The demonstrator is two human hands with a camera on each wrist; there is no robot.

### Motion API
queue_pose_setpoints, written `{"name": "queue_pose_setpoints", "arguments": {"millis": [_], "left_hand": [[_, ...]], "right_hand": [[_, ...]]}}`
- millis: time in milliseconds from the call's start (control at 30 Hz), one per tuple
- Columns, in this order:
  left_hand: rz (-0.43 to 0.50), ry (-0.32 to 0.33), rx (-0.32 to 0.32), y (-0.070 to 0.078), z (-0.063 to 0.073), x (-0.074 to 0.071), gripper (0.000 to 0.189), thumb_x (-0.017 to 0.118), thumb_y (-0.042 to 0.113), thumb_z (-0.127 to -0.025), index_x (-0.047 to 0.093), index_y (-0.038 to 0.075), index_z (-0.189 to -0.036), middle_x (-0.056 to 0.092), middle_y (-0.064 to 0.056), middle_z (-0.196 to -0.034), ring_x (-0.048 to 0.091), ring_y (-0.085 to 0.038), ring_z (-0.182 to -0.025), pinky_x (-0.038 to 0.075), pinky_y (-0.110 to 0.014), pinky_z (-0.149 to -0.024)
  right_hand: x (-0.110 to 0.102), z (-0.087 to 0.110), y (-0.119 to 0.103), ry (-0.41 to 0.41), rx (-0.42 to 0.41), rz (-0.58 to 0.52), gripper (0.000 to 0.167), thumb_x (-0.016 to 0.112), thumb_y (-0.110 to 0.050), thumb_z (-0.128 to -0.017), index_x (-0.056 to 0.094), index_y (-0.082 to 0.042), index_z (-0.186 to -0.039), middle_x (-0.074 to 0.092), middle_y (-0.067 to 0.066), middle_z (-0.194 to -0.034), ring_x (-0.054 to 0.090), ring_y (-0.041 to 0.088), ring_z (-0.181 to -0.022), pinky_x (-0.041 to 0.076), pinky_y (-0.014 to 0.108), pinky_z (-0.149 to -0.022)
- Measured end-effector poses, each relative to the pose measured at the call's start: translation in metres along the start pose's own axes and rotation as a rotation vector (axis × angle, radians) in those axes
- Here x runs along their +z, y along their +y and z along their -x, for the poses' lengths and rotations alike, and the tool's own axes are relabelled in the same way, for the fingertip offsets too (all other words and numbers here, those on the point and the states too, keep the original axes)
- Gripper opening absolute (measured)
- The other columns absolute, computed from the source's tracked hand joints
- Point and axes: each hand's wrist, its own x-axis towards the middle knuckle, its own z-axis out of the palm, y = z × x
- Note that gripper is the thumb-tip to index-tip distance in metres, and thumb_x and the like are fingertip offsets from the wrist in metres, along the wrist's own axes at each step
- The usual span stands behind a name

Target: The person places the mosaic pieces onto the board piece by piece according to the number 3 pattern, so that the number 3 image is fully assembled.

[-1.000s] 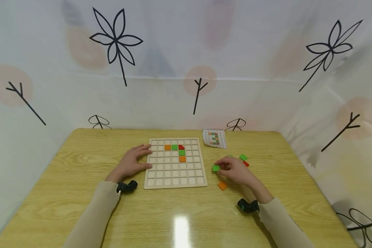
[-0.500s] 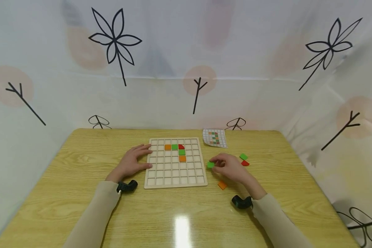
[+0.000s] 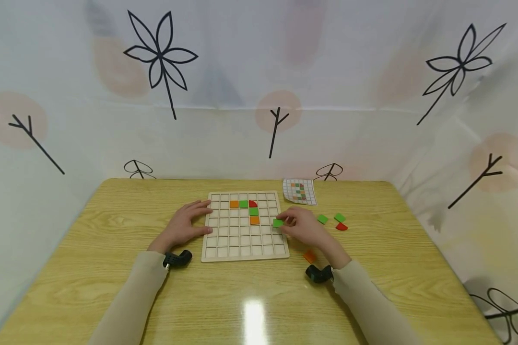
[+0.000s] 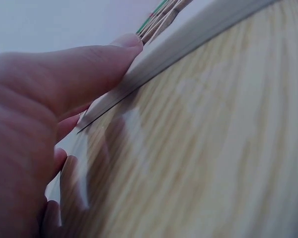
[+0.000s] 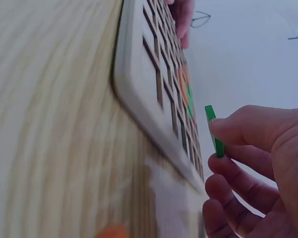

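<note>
My right hand [image 3: 302,225] pinches a green square tile [image 3: 277,223] between thumb and fingers. The tile overlaps the right edge of the wooden grid board [image 3: 229,254] in the head view, and the right wrist view shows this green tile [image 5: 215,131] raised above the board. My left hand [image 3: 184,226] rests at the board's left edge, its fingers spread; in the left wrist view the thumb [image 4: 89,72] touches the rim. Set in the board's cells are an orange tile [image 3: 234,204], a green tile [image 3: 243,204], a red quarter-round tile [image 3: 253,204], another green tile [image 3: 253,212] and another orange tile [image 3: 254,220].
Right of the board lie two green tiles [image 3: 323,219] and a red quarter-round piece [image 3: 341,226]. An orange tile [image 3: 310,257] is nearer, by my right wrist. A paper card [image 3: 300,191] with a printed coloured grid lies behind, on the wooden table [image 3: 198,302].
My right hand has moved left and slightly away with the green tile, from the table beside the board to over its right edge. The left hand stays where it was.
</note>
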Motion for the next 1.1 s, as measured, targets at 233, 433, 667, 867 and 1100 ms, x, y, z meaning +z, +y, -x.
{"name": "queue_pose_setpoints", "arguments": {"millis": [233, 433, 667, 867, 1100], "left_hand": [[0.002, 0.001, -0.005, 0.001, 0.0, 0.0, 0.062, 0.076, 0.042, -0.087, 0.06, 0.011, -0.138, 0.04, -0.006, -0.156, 0.026, -0.036, -0.146, 0.02, -0.062, -0.114], [0.004, 0.006, -0.007, 0.001, -0.001, 0.0, 0.062, 0.076, 0.043, -0.087, 0.061, 0.011, -0.138, 0.041, -0.006, -0.156, 0.026, -0.036, -0.146, 0.019, -0.062, -0.115], [0.0, 0.006, 0.003, 0.002, -0.002, 0.0, 0.062, 0.076, 0.043, -0.087, 0.061, 0.011, -0.138, 0.04, -0.006, -0.156, 0.026, -0.036, -0.146, 0.02, -0.061, -0.115], [0.0, 0.014, 0.009, 0.002, -0.001, 0.0, 0.061, 0.075, 0.043, -0.087, 0.061, 0.011, -0.138, 0.041, -0.006, -0.156, 0.027, -0.035, -0.146, 0.021, -0.062, -0.114], [-0.007, 0.011, 0.011, -0.001, 0.0, 0.001, 0.061, 0.075, 0.043, -0.087, 0.061, 0.011, -0.138, 0.041, -0.006, -0.156, 0.027, -0.036, -0.146, 0.02, -0.062, -0.114]], "right_hand": [[0.014, -0.018, -0.009, -0.015, -0.023, 0.028, 0.024, 0.075, -0.012, -0.088, 0.075, -0.009, -0.112, 0.065, 0.0, -0.102, 0.059, 0.014, -0.087, 0.052, 0.032, -0.074], [0.028, -0.029, -0.013, -0.031, -0.048, 0.036, 0.025, 0.074, -0.012, -0.089, 0.074, -0.008, -0.113, 0.065, 0.002, -0.102, 0.058, 0.014, -0.086, 0.052, 0.032, -0.074], [0.04, -0.039, -0.02, -0.03, -0.065, 0.046, 0.023, 0.073, -0.013, -0.088, 0.074, -0.01, -0.111, 0.064, -0.001, -0.1, 0.058, 0.012, -0.084, 0.052, 0.03, -0.073], [0.046, -0.047, -0.028, -0.03, -0.083, 0.064, 0.024, 0.073, -0.012, -0.088, 0.075, -0.008, -0.112, 0.064, 0.0, -0.095, 0.055, 0.014, -0.079, 0.05, 0.031, -0.068], [0.054, -0.054, -0.032, -0.039, -0.005, 0.071, 0.025, 0.073, -0.016, -0.09, 0.074, -0.012, -0.115, 0.059, -0.002, -0.094, 0.052, 0.014, -0.077, 0.046, 0.028, -0.066]]}}
